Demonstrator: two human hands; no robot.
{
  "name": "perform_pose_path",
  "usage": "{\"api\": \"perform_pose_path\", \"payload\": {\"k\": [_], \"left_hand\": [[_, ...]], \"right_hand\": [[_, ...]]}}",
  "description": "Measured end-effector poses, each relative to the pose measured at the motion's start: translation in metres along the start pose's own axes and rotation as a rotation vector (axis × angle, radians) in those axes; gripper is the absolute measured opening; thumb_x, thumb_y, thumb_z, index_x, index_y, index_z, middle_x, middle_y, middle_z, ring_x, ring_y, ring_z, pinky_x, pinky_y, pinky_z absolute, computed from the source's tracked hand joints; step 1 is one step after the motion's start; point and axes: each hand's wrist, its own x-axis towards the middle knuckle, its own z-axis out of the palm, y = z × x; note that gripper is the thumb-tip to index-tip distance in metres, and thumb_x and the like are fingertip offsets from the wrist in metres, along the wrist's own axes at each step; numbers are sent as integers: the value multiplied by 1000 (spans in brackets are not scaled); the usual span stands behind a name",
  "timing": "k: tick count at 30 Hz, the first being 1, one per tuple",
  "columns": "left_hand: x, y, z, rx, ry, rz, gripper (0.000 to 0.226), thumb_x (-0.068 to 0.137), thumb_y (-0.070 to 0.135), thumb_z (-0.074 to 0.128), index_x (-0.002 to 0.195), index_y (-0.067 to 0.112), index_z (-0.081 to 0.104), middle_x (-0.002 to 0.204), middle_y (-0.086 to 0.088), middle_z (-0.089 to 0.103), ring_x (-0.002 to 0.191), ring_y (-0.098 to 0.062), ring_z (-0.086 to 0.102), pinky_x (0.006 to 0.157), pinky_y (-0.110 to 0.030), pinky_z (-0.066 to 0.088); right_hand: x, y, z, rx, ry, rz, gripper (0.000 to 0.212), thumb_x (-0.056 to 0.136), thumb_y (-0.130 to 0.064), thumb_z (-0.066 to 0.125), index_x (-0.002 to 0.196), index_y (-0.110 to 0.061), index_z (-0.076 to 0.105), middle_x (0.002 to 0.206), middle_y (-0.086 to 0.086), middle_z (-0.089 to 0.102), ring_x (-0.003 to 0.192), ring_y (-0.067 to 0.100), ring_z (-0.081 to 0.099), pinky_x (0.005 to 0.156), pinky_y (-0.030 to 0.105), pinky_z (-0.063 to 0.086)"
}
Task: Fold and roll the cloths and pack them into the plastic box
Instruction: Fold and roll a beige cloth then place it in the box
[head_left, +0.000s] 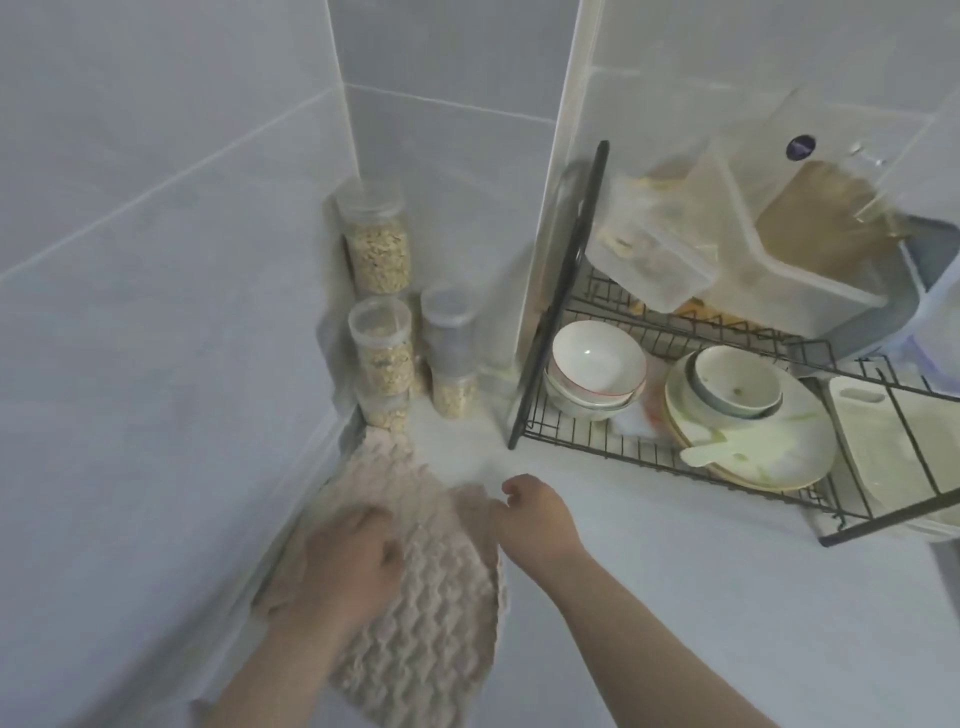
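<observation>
A beige, wavy-textured cloth (431, 613) lies on the white counter along the left wall. My left hand (353, 556) presses on the cloth's left part, fingers curled over the fabric. At the cloth's right edge, my right hand (535, 512) pinches a fold of it between curled fingers. A clear plastic box (810, 260) stands tilted on the upper tier of the dish rack at the right, apart from both hands.
Several jars of oats (379, 322) are stacked in the corner just beyond the cloth. A black wire dish rack (675, 447) holds bowls (597, 369), plates (753, 431), a cutting board and smaller plastic containers (649, 254). Tiled walls close in the left and the back.
</observation>
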Motion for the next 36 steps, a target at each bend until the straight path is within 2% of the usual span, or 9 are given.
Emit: {"api": "perform_pose_path", "payload": {"k": [3, 7, 13, 17, 19, 22, 24, 28, 36], "left_hand": [[-14, -1, 25, 116, -50, 7, 42, 86, 37, 42, 125, 22, 48, 129, 0, 44, 119, -22, 47, 89, -37, 46], [-45, 8, 34, 201, -34, 8, 49, 78, 43, 34, 120, 25, 51, 128, -1, 51, 112, -23, 55, 86, -40, 50], [-97, 42, 47, 197, -163, 67, 50, 61, 45, 44, 105, 26, 57, 103, -8, 66, 87, -31, 67, 60, -44, 56], [-113, 63, 66, 53, -124, 314, 42, 64, 42, 48, 104, 31, 56, 110, 0, 59, 96, -23, 62, 72, -38, 57], [-107, 68, 64, -10, -87, 464, 45, 63, 38, 63, 107, 32, 58, 119, 6, 57, 105, -18, 59, 86, -27, 50], [-90, 72, 54, 122, -211, 510, 82, 50, 63, 72, 123, 29, 55, 130, 5, 60, 119, -16, 58, 104, -26, 28], [-81, 71, 49, 233, -391, 444, 100, 47, 86, 48, 127, 27, 56, 134, 5, 57, 120, -15, 57, 108, -25, 14], [-72, 70, 51, 290, -529, 407, 115, 36, 94, 38, 128, 29, 58, 138, 5, 53, 129, -14, 45, 109, -30, 8], [-59, 101, 57, 315, -376, 554, 116, 43, 95, 37, 136, 27, 50, 146, 1, 43, 136, -15, 29, 108, -36, 12]], "right_hand": [[22, 3, 24, -69, 53, 55, 31, 90, -34, 50, 113, -14, 54, 110, 6, 62, 97, 24, 59, 73, 26, 45], [27, 15, 39, -143, 93, 12, 10, 87, -20, 50, 82, -14, 55, 81, 0, 57, 75, 22, 54, 60, 26, 41], [-12, 73, -8, -49, 249, 17, 11, 87, -17, 50, 85, -13, 60, 76, 1, 61, 70, 22, 58, 55, 26, 44], [-39, 128, -53, -38, 380, 17, 7, 87, -19, 51, 87, -17, 58, 79, -3, 57, 79, 26, 57, 64, 32, 46], [-55, 150, -67, -153, 370, -67, 29, 89, -28, 56, 117, -21, 56, 108, -1, 56, 107, 26, 55, 84, 31, 46], [-81, 176, -67, -575, 125, -346, 86, 88, -69, 44, 154, -25, 10, 159, -8, 3, 148, 15, 1, 118, 27, -2], [-91, 191, -59, -738, -52, -366, 99, 79, -82, 34, 152, -29, -8, 156, -9, -21, 144, 12, -23, 116, 34, -17], [-85, 215, -57, -780, -130, -254, 113, 68, -87, 36, 151, -28, -12, 154, -13, -28, 141, 9, -29, 118, 42, -12], [-71, 233, -100, -806, -95, -238, 113, 69, -84, 43, 151, -28, -11, 156, -11, -22, 144, 11, -24, 119, 42, -11]]}}
